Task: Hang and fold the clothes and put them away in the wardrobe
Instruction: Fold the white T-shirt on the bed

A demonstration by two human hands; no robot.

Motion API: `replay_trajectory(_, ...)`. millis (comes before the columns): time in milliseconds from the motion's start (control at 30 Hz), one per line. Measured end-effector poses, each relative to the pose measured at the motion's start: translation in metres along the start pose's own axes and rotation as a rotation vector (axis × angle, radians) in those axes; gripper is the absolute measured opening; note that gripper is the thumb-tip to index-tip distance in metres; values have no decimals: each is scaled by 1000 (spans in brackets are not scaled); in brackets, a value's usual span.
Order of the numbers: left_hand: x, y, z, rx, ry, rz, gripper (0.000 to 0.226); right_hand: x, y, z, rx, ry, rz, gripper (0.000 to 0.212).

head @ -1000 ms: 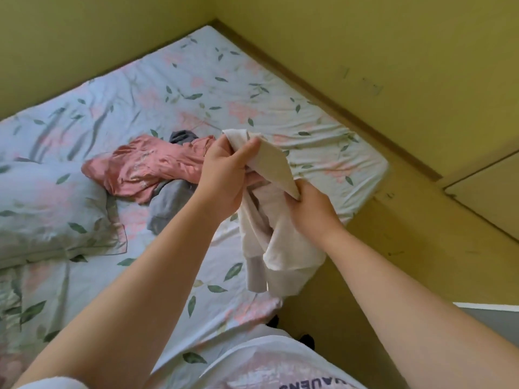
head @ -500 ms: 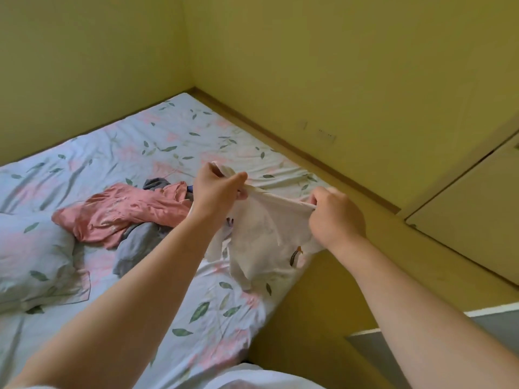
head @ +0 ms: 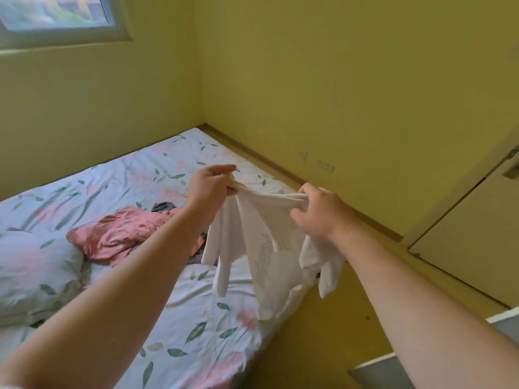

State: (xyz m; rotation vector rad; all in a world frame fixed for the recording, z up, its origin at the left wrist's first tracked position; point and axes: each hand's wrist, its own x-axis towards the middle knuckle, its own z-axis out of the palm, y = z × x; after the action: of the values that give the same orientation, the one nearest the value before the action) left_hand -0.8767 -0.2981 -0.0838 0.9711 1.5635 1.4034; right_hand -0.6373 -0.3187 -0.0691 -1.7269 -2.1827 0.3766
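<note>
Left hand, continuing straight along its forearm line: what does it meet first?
Way looks free near the left hand, which pinches the white cloth garment. The line passes over the far corner of the floral-sheeted bed; probably the yellow wall comes first, but depth is unclear, so possibly the bed.

Three pieces of clothing as far as I can count: one white shirt (head: 258, 248), one pink garment (head: 123, 234) and one grey garment (head: 164, 206). Can't tell if the grey bits are one piece or two, tbh. One bed (head: 196, 318), one pillow (head: 33, 273). Two hands: left hand (head: 209, 183), right hand (head: 317, 211). One window (head: 56, 15), one door (head: 471, 248) with one handle (head: 511, 171), and two wall plates (head: 325, 165).
</note>
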Motion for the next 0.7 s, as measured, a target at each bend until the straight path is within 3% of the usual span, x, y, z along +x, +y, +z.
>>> replay_trajectory(100,-3,-7,-4,69,68,1,57,-8,0,-8,-236,-344,-52,61)
replay_trajectory(167,-7,-10,-5,29,66,-27,61,-12,2,-6,-318,-415,-8,61)
replay_trajectory(267,-14,-12,-4,101,63,5,66,-14,9,0,-337,-366,57,18)
replay_trajectory(333,-21,-15,-7,333,82,140,64,-11,16,0,-218,-327,124,7)
replay_trajectory(467,-24,-31,-22,741,178,383,48,-6,21,-3,120,-177,204,12)
replay_trajectory(567,-20,-37,-34,834,210,391,21,-2,13,-7,348,-64,272,18)
replay_trajectory(700,-20,-45,-34,884,112,333,33,8,2,-14,699,118,452,24)
